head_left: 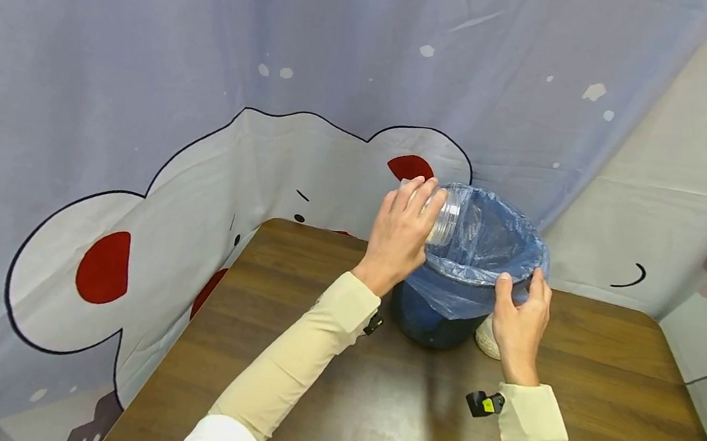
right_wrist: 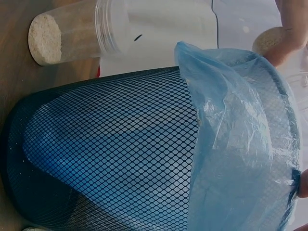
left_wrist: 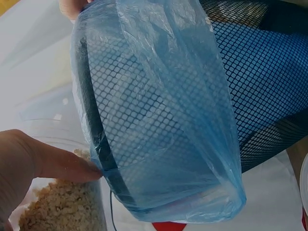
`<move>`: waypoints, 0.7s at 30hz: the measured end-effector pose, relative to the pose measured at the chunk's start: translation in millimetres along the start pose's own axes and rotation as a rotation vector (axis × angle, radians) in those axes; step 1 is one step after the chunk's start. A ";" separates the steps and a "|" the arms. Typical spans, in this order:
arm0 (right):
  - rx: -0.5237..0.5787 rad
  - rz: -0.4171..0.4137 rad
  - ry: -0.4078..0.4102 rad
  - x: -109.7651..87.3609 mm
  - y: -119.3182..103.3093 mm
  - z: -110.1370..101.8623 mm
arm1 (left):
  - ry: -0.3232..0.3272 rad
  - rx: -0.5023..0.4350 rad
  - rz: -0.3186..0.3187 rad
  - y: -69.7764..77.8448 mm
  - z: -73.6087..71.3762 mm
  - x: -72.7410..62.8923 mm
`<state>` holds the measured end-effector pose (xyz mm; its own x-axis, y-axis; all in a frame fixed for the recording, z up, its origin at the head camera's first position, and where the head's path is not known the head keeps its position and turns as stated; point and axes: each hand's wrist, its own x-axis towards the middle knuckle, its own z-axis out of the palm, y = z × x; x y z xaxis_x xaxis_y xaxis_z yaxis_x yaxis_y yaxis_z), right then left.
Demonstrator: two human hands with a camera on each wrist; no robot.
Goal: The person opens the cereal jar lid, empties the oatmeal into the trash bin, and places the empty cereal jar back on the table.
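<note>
Sleeves [head_left: 286, 359] outstretched, left grip [head_left: 396, 237] clasping tilted jar [head_left: 446, 219], right grip [head_left: 521, 326] pinching bin rim [head_left: 468, 273]

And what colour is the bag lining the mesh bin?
The bag is translucent blue, best seen in the left wrist view.

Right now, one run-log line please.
left hand: grips tilted jar | flakes: inside jar | right hand: holds bag on bin | bin: upright, lined

Along its far edge, the wood-grain table [head_left: 624, 386] is backed by cartoon-printed cloth [head_left: 362, 45]; toward that edge, a clear, partly filled jar [right_wrist: 77, 36] is stood.
</note>
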<state>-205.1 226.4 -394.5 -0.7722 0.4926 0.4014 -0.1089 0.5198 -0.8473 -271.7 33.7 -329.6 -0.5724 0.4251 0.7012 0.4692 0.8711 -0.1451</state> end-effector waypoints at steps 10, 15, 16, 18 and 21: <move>0.012 -0.010 -0.007 1.3 0.0 2.5 | 0.004 0.039 0.052 -0.6 1.2 1.1; 0.013 -0.006 -0.007 1.3 0.6 4.0 | 0.002 0.068 0.083 1.0 1.4 2.1; 0.015 -0.004 -0.007 1.4 0.8 4.1 | 0.005 0.079 0.092 1.5 1.5 2.5; 0.021 -0.002 -0.004 1.3 1.2 4.4 | 0.015 0.106 0.111 2.7 2.2 3.1; 0.022 0.001 -0.004 1.2 1.2 5.0 | 0.026 0.145 0.140 4.5 4.3 3.7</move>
<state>-209.3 224.2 -396.7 -0.7749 0.4901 0.3991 -0.1217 0.5040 -0.8551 -274.5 40.3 -330.6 -0.4894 0.5399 0.6848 0.4402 0.8308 -0.3405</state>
